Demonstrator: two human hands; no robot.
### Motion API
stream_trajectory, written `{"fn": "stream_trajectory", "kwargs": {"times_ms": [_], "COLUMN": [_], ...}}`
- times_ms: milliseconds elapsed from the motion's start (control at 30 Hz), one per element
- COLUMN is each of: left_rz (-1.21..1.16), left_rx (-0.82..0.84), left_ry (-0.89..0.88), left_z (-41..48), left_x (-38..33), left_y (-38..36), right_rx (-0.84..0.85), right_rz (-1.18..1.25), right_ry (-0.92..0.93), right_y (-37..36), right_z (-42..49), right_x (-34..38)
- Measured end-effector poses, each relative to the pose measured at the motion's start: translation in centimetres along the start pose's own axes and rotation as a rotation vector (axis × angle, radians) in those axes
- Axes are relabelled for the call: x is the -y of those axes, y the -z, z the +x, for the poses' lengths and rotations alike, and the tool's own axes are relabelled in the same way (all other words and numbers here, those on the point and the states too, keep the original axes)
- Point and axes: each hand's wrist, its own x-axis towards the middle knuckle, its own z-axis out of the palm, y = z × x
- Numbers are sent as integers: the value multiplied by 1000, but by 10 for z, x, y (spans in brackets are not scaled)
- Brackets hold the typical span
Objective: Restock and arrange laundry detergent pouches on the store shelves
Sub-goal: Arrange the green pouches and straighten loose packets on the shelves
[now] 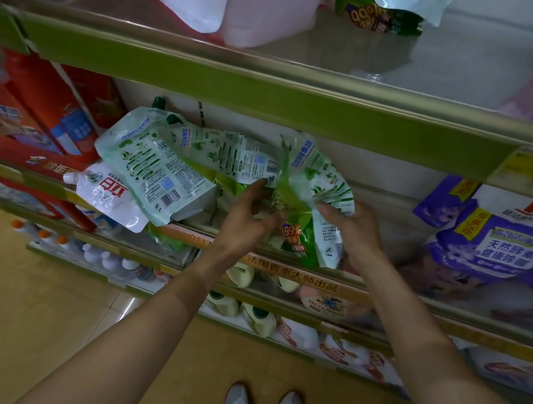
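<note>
Fingers [262,184] amid green pouches [152,166], beneath shelf [268,89]

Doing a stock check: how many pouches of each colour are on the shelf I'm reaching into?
Pale green printed plastic pouches: 3 clearly seen
White plastic pouch with red lettering: 1
Purple printed plastic pouch: 1 sure, any behind unclear
Total: 5 sure

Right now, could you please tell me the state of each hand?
Left hand: closed, holding the green detergent pouch by its left side.
Right hand: closed, holding the same pouch by its right side.
</note>
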Motion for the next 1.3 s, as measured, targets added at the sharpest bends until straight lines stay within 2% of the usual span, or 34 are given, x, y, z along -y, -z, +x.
{"fn": "stream_trajectory", "kwargs": {"times_ms": [167, 267, 400, 500, 667, 767, 833, 1033, 1133, 1233, 1300], "left_rz": [-33, -99, -156, -166, -174, -186, -153, -158, -220, -328, -382], "left_rx": [234, 286, 219, 157, 94, 79, 94, 360, 330, 208, 186], "left_ry": [20, 21, 24, -1, -96, -136, -148, -46, 15, 105, 154], "left_z": [8, 9, 12, 11, 5, 6, 7, 4, 8, 10, 10], "left_x": [-11, -19, -19, -18, -27, -32, -34, -34, -35, -39, -41], "left_y": [-2, -13, -27, -37, -58, -71, -74, -51, -44, -48, -54], "right_rx": [141, 218, 188, 80, -207, -197, -170, -171, -176, -124, -84], "right_rz": [99, 132, 64, -82, -469, -607, -677, -641, -672, -658, -660], "right_ry": [10, 2, 15, 73, 368, 461, 446, 341, 328, 376, 387], "right_y": [22, 30, 39, 42, 43, 42, 41, 46, 44, 46, 47], "right_z": [-8, -12, -13, -15, -29, -42, -51, -53, -49, -49, -51], "right_x": [7, 11, 10, 2, -19, -30, -35, -27, -24, -21, -18]}}
